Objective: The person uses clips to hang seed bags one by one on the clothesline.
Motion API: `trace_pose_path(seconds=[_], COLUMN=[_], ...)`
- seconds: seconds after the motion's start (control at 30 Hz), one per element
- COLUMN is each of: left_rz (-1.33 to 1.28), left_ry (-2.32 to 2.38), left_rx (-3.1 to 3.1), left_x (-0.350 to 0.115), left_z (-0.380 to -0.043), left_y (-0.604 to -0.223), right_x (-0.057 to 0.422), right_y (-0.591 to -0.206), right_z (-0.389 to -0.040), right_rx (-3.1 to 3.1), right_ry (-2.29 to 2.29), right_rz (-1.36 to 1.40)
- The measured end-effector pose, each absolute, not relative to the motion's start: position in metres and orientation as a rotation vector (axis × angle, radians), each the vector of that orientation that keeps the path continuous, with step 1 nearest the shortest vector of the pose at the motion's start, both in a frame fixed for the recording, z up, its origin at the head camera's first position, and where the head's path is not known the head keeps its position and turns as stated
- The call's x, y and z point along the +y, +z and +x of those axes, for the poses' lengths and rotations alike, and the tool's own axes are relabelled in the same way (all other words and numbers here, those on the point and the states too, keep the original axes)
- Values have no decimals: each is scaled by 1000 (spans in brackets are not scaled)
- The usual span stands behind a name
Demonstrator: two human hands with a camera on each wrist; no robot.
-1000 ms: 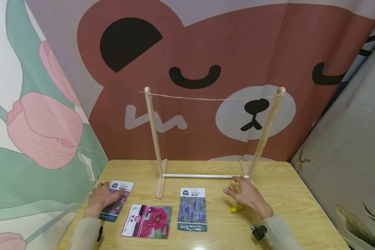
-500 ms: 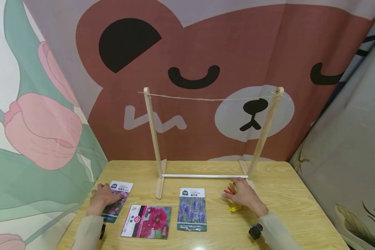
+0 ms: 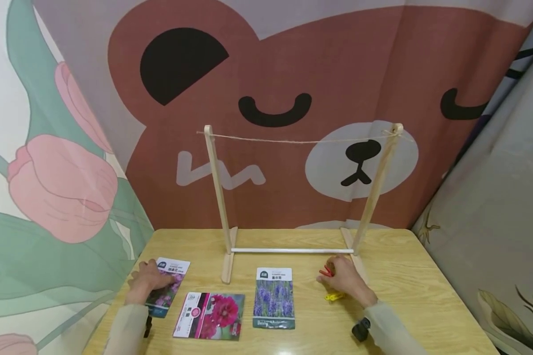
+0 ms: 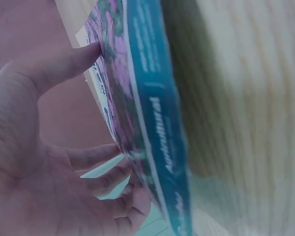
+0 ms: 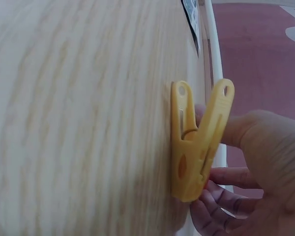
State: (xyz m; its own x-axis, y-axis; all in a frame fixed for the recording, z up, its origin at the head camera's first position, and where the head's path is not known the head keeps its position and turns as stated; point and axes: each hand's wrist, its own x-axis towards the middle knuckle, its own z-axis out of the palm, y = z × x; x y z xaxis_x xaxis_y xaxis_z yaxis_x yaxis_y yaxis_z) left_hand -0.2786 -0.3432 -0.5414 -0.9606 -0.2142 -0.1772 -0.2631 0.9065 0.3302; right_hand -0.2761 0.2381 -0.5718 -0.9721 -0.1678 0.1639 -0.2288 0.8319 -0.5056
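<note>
My left hand (image 3: pixel 148 282) holds a flower seed packet (image 3: pixel 168 288) with purple blooms at the table's left side. In the left wrist view the thumb lies on the packet's printed face and the fingers curl at its far edge. My right hand (image 3: pixel 344 278) pinches a red clothespin (image 3: pixel 326 270) near the right foot of a wooden frame. A yellow clothespin (image 5: pixel 194 145) lies just in front of that hand and hides most of the red one in the right wrist view.
A pink-flower packet (image 3: pixel 209 315) and a lavender packet (image 3: pixel 273 298) lie on the table (image 3: pixel 426 296). Behind them stands a wooden frame (image 3: pixel 218 192) with a twine line (image 3: pixel 266 140) across its top and a white rod (image 3: pixel 288 251) low down. Printed curtains surround the table.
My right hand has drawn in slightly from the white rod and its fingers have closed round the red clothespin. The left hand has shifted a little on its packet.
</note>
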Motion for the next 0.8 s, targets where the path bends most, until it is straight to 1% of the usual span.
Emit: trace_pose_path(seconds=[0.27,0.6,0.8], left_rz=[-343,-472,-468], left_ry=[562,664,779], left_rx=[2944,2931,2950], left_x=[-347,-355,-357], left_z=[-273,-277,-276], left_y=[-535,-539,-531], right_x=[236,235,238], right_y=[-571,-574,-569], right_z=[-278,-280,-281], right_rx=[-2885,-2874,-2886], right_ry=[875,902,907], right_rz=[332,373,444])
